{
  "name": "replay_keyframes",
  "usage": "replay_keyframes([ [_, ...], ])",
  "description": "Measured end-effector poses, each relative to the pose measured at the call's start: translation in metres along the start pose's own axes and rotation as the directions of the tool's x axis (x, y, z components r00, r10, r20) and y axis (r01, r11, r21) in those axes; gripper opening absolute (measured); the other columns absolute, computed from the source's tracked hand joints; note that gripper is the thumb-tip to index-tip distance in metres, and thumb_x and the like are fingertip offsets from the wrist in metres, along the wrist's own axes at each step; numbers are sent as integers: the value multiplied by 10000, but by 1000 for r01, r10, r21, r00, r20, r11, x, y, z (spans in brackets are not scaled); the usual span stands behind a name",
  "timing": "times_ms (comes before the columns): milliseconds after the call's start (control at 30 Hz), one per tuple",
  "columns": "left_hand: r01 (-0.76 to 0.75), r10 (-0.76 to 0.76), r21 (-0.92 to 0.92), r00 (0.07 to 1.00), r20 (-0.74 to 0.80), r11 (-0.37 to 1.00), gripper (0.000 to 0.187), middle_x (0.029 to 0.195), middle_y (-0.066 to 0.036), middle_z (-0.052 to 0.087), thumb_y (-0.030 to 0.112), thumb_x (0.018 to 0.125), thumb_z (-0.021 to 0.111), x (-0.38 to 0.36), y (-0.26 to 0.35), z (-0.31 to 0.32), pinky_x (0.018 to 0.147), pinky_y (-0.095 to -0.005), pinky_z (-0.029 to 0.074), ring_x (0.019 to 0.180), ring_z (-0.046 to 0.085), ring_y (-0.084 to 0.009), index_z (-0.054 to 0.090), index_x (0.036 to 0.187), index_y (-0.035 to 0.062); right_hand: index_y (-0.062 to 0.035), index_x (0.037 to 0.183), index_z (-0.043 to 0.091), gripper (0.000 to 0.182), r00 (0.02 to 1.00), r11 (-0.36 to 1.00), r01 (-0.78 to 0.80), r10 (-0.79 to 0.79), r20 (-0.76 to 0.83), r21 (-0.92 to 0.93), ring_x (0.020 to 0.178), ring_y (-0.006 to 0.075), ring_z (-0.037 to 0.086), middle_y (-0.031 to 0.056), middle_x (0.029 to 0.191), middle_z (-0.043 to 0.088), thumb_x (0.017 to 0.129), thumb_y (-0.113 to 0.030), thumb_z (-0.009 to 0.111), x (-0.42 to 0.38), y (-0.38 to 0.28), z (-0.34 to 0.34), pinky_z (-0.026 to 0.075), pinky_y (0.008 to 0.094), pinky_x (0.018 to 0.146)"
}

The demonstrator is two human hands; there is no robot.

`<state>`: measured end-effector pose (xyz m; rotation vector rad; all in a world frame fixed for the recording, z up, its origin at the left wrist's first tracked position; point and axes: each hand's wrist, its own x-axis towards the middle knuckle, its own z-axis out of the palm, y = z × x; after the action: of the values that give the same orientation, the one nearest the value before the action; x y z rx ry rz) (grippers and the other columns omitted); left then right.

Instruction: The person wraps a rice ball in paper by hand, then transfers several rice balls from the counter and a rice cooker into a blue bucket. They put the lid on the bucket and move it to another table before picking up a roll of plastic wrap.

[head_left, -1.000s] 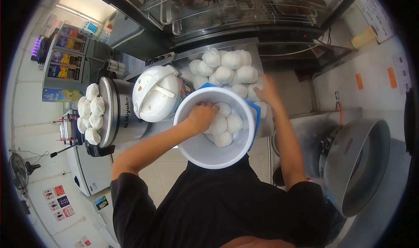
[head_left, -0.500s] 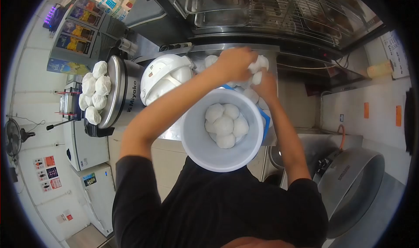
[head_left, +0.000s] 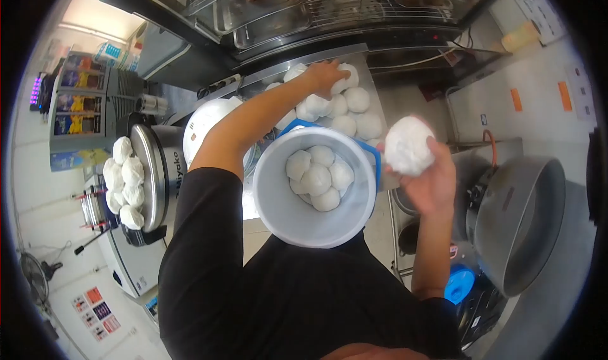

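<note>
My right hand [head_left: 434,182] holds up a round white bundle [head_left: 408,146], which looks like a wrapped rice ball, to the right of the bucket. My left hand [head_left: 326,77] reaches over the pile on the metal counter, its fingers closed round another wrapped rice ball [head_left: 348,77]. Several more bundles [head_left: 358,99] lie packed together there. Against my body stands a pale grey-white bucket [head_left: 269,198] with several of the same bundles [head_left: 316,179] at its bottom. A blue edge [head_left: 373,151] of something shows behind the bucket.
More white bundles [head_left: 132,170] rest on the lid of a Miyako cooker [head_left: 155,157] at left. Beside it sits a white rounded appliance [head_left: 206,122], partly behind my left arm. A glass display cabinet [head_left: 304,33] stands behind the counter; a large metal pan [head_left: 506,233] is at right.
My right hand has moved away from the pile, right and toward me, carrying a wrapped rice ball. My left hand stays over the pile. The view has shifted a little.
</note>
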<state>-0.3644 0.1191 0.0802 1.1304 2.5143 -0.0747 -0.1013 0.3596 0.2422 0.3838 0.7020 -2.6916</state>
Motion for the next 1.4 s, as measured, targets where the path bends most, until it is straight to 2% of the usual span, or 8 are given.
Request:
replay_keyframes([
  [200,-39,41,22,988,-151,999,902,1395,-215,549,227,646,922,-7,3,1,970,-497,574,1234,637,-419,518,1451,269,-88,1511,413,661,961,971,-236,230,-153,-24,1221,343,648,161,1375,587,990,-319,747,-20,112,60,588,539,934],
  [300,-28,12,-71,975,-223,997,857,1347,-214,586,262,636,924,-30,7,-15,946,-501,572,1191,654,-416,532,1397,234,-75,1519,398,772,868,938,-310,213,-449,-154,1220,308,645,156,1370,594,921,-274,844,19,164,33,580,508,934],
  [467,-116,-26,-332,919,-394,936,757,1184,-201,667,322,636,902,-96,12,-72,895,-494,557,1094,675,-392,542,1279,148,-69,1505,427,707,663,671,-430,-220,-716,-604,1287,293,577,125,1414,563,961,-367,766,84,209,-15,507,508,1007],
  [667,-319,-146,-628,805,-574,710,715,1008,-206,725,350,663,880,-222,9,-115,823,-444,560,921,717,-354,532,1230,89,-107,1555,424,683,748,638,-524,27,-664,-564,1482,353,372,169,1544,461,991,-446,605,90,217,-39,317,573,1200],
  [867,-372,221,-679,927,-302,633,658,942,-167,731,307,724,854,-311,51,-101,793,-430,565,894,732,-327,552,1277,118,-83,1391,561,486,735,599,-582,99,-670,-550,1364,306,418,166,1447,502,1003,-354,451,77,179,-24,345,523,1173],
  [1100,-345,502,-564,852,147,751,674,1125,-167,719,289,669,897,-246,117,-29,894,-484,545,1077,702,-370,587,1252,153,-95,1323,621,363,874,716,-453,241,-421,-531,1188,194,608,63,1319,649,1028,-304,645,24,137,10,417,350,1121],
  [1233,-379,531,-406,756,382,832,644,1112,-154,716,243,667,894,-217,132,17,891,-495,540,1077,696,-384,602,1235,163,-75,1393,619,412,986,597,-31,-111,-121,-801,1254,181,606,84,1348,662,1025,-255,665,-17,88,63,430,344,1129],
  [1400,-486,521,-192,770,369,853,541,1078,-105,701,175,710,855,-221,130,49,890,-460,527,1065,680,-320,659,1214,168,-82,1400,632,407,856,395,254,-517,15,-883,1262,194,597,91,1327,666,1011,-197,676,26,13,-26,450,347,1103],
])
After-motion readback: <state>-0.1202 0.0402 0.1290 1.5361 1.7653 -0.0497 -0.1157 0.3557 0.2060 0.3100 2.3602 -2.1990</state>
